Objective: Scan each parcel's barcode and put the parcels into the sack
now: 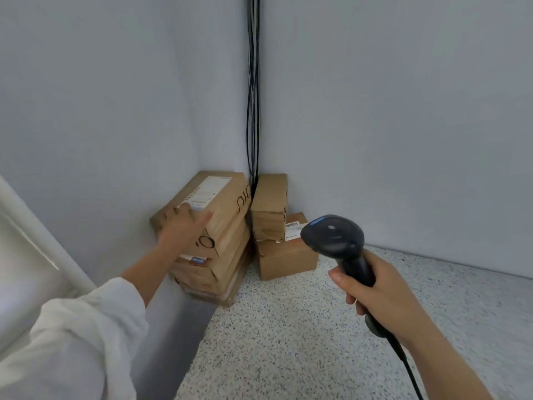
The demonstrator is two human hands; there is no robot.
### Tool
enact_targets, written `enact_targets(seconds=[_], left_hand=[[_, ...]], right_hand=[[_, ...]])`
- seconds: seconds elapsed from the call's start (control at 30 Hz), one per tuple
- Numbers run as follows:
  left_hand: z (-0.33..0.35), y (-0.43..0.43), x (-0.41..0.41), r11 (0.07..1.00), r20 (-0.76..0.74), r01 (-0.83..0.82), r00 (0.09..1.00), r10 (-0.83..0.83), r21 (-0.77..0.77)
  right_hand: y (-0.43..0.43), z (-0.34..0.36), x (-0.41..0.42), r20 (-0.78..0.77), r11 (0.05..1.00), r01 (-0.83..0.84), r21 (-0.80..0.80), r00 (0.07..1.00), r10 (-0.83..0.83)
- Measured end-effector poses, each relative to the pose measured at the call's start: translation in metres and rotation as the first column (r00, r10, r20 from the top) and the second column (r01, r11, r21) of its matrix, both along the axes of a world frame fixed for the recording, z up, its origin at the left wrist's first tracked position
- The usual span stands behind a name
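Several brown cardboard parcels are piled in the wall corner. The top parcel of the left stack carries a white label and lies tilted. My left hand rests on its near end, fingers spread fairly straight over the label's edge. A smaller parcel stands upright beside it, and a low parcel with a barcode label lies behind that. My right hand grips the handle of a black barcode scanner, its head pointing toward the parcels. No sack is in view.
Black cables run down the wall corner behind the parcels. The scanner's cord trails down along my right forearm. Speckled floor spreads in front. A white ledge or frame stands at the left.
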State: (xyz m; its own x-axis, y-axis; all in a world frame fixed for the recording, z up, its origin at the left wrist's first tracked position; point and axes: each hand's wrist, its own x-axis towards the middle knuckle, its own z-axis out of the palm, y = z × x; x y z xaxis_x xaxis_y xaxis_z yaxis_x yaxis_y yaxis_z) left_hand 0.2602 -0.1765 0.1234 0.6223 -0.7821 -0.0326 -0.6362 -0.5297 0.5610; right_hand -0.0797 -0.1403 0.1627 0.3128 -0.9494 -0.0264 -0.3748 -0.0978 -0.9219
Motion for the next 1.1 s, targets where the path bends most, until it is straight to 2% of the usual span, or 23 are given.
enact_targets(seconds=[0.1, 0.37, 0.5, 0.67, 0.8, 0.93, 1.1], left_hand=[[-0.003, -0.003, 0.010, 0.999, -0.087, -0.043, 0.995, 0.041, -0.023], [0.006, -0.011, 0.010, 0.991, -0.154, -0.126, 0.979, 0.130, 0.036], [0.012, -0.014, -0.012, 0.990, -0.116, -0.103, 0.987, 0.114, 0.098], [0.008, -0.021, -0.020, 0.957, -0.034, -0.079, 0.995, 0.092, 0.279], [0.015, -0.023, -0.024, 0.919, 0.038, -0.022, 0.999, 0.008, 0.394], [0.012, -0.028, -0.017, 0.901, 0.037, 0.077, 0.994, -0.103, 0.428], [0.017, -0.023, -0.032, 0.917, 0.086, 0.053, 0.992, -0.095, 0.396]], right_hand=[[-0.002, 0.001, 0.002, 0.001, 1.000, 0.026, -0.005, 1.000, -0.026], [0.000, 0.000, -0.001, 0.002, 0.999, 0.043, 0.015, 0.999, -0.043], [0.002, -0.001, -0.004, -0.011, 0.999, 0.041, 0.014, 0.999, -0.040], [0.006, -0.002, -0.009, -0.017, 0.999, 0.034, 0.019, 0.999, -0.033], [0.008, -0.003, -0.014, -0.018, 0.999, 0.045, 0.024, 0.999, -0.044], [0.010, -0.003, -0.019, -0.026, 0.998, 0.049, 0.025, 0.998, -0.049], [0.015, -0.001, -0.026, -0.022, 0.998, 0.054, 0.017, 0.998, -0.053]])
